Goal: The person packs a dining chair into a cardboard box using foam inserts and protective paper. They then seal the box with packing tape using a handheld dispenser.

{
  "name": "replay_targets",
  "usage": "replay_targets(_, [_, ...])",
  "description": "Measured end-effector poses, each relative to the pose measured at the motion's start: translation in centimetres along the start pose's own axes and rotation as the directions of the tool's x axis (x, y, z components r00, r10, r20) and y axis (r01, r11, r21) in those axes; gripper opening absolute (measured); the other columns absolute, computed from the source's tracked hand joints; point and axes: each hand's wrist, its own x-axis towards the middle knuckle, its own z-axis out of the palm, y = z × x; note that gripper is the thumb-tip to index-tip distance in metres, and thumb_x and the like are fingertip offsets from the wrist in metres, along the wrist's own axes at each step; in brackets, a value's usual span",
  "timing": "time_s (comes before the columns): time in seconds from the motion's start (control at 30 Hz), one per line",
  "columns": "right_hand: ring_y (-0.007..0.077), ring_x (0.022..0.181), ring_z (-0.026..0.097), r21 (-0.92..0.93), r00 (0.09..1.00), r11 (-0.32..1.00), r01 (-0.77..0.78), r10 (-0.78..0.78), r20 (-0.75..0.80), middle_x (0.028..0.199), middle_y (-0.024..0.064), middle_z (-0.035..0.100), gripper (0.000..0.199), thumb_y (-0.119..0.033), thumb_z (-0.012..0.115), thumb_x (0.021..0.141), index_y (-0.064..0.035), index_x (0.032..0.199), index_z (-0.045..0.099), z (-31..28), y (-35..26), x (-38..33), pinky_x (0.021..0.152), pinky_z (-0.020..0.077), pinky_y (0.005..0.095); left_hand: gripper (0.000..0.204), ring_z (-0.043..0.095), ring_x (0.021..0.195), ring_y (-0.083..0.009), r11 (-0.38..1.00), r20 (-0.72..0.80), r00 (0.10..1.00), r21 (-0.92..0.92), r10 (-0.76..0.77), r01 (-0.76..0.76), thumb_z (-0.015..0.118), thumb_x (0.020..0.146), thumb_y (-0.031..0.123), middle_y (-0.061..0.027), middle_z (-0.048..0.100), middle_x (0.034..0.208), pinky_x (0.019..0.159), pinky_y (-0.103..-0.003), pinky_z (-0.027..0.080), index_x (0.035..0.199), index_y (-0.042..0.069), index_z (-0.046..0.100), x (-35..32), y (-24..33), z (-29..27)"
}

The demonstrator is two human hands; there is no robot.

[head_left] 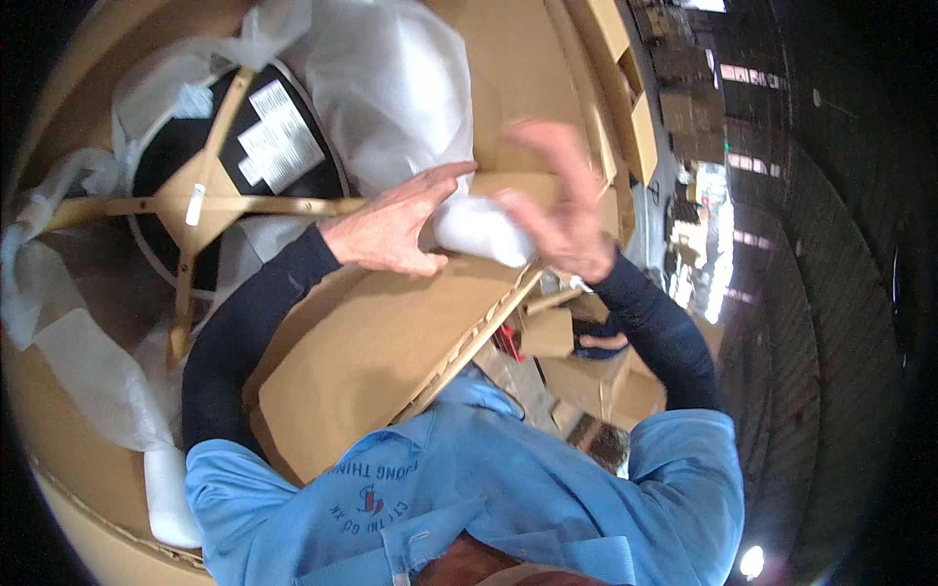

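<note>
A white foam-wrapped bundle (481, 230) lies between my two hands at the edge of a cardboard box (352, 356). My left hand (396, 225) is beside its left end, fingers stretched and thumb apart. On the bundle's other side, my right hand (565, 200) is smeared by motion; its fingers are spread and the thumb appears to touch the foam. Left of my hands, inside the box, sits an upturned piece of furniture with a wooden cross frame (200, 200) over a round black underside (278, 146) bearing white labels. Foam sheet (391, 88) wraps around it.
The box's curved wall rises at the left, and a cardboard flap borders my chest. Beyond the box at the right lie more cartons (601, 386) on the floor, and another person's arm (601, 342) shows there. Stacked cartons (684, 117) stand farther off.
</note>
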Motion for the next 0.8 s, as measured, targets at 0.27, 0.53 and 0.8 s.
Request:
replay_targets(0.27, [0.0338,0.148,0.027,-0.209,0.789,0.832,-0.515,0.555,0.264,0.156,0.0291,0.028,0.122,-0.042,0.087,0.069,0.0037,0.155,0.014,-14.8,15.7,1.9,0.121,0.0221,0.0393,0.088,0.048,0.132,-0.0295,0.876,-0.310,0.872,-0.423,-0.379,0.231,0.075,0.087,0.033,-0.0215,0.047,0.145,0.107,-0.044,0.042,0.148,-0.008,0.025,8.1,6.5,-4.9])
replay_targets(0.53, [0.0274,0.142,0.036,0.383,0.809,0.731,-0.564,0.399,0.431,0.155,0.0186,0.035,0.122,-0.032,0.090,0.065,-0.0014,0.157,0.016,-11.5,20.6,-0.7,0.119,0.0256,0.0377,0.133,0.037,0.140,-0.0350,0.634,-0.289,0.661,-0.681,-0.692,0.366,0.084,0.075,0.048,-0.0289,0.038,0.148,0.110,-0.054,0.038,0.148,-0.013,-0.009,21.3,3.4,-4.0])
replay_targets(0.8, [0.0219,0.141,0.036,0.609,0.862,0.618,-0.497,0.271,0.429,0.155,0.0123,0.035,0.120,-0.034,0.089,0.067,-0.0012,0.157,0.017,-11.5,25.1,-2.1,0.118,0.0273,0.0342,0.147,0.042,0.136,-0.0409,0.717,-0.516,0.522,-0.616,-0.679,0.325,0.089,0.065,0.055,-0.0355,0.035,0.146,0.104,-0.055,0.044,0.149,-0.013,-0.010,24.1,1.1,-2.6])
